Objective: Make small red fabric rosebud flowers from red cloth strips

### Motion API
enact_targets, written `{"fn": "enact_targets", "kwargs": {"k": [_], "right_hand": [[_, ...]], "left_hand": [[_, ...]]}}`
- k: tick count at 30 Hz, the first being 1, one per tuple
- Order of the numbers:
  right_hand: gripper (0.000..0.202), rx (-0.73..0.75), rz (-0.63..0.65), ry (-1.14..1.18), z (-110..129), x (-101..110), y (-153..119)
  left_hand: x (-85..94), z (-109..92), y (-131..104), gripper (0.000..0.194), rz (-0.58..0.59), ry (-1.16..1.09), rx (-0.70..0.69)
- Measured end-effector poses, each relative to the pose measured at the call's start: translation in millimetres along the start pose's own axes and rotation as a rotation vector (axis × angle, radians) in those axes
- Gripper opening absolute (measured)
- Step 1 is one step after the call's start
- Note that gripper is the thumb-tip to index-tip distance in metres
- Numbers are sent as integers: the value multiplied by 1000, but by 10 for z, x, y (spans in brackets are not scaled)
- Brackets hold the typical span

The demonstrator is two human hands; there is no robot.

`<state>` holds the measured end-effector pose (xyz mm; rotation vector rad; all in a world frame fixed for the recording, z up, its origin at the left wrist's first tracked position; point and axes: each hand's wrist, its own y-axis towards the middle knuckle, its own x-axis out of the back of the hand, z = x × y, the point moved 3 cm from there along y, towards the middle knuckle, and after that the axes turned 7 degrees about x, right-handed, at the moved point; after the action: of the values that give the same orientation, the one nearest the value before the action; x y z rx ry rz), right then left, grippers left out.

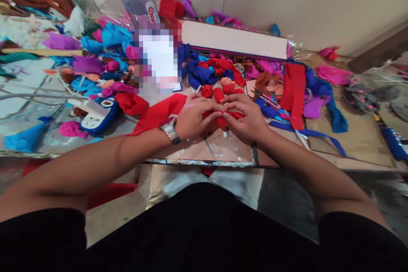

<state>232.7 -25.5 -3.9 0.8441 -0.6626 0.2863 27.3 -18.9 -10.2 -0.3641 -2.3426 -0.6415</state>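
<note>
My left hand (199,115), with a metal watch (170,130) on its wrist, and my right hand (242,117) meet above the near part of the table. Thumbs and fingertips are pinched together on a red strip (236,115) of cloth or crepe paper, partly hidden by the fingers. A longer red strip (162,108) lies flat to the left, running under my left hand; whether it joins the held piece is hidden. Just beyond my fingers sit a small rolled red flower (207,91) and a peach one (227,85). Pink-handled scissors (269,100) lie beyond my right hand.
Blue and white power strip (101,115) with cables is left of my hands. A water bottle (137,0) stands behind a blurred-out bright patch. Coloured scraps and flowers cover the back, around a long pale box (234,38). Another red strip (294,93) and a blue ribbon (312,133) lie right.
</note>
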Motion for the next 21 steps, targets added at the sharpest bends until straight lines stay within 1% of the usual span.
{"fn": "enact_targets", "kwargs": {"k": [4,8,10,11,15,18,21], "right_hand": [[4,60,32,-14,14,9,16],[8,55,-4,92,4,81,58],[15,25,-34,164,-34,129,84],[20,3,-56,202,-63,151,95],[36,-113,-125,311,-217,183,117],[46,-209,-112,335,-315,150,113],[50,-247,-83,337,-361,117,109]], "left_hand": [[-16,18,7,31,35,-42,-15],[-44,40,30,52,95,-80,-59],[-44,49,40,56,113,-80,-62],[-39,53,44,54,111,-69,-57],[-1,65,45,33,83,59,-5],[29,77,46,30,39,165,47],[51,97,50,26,5,270,78]]}}
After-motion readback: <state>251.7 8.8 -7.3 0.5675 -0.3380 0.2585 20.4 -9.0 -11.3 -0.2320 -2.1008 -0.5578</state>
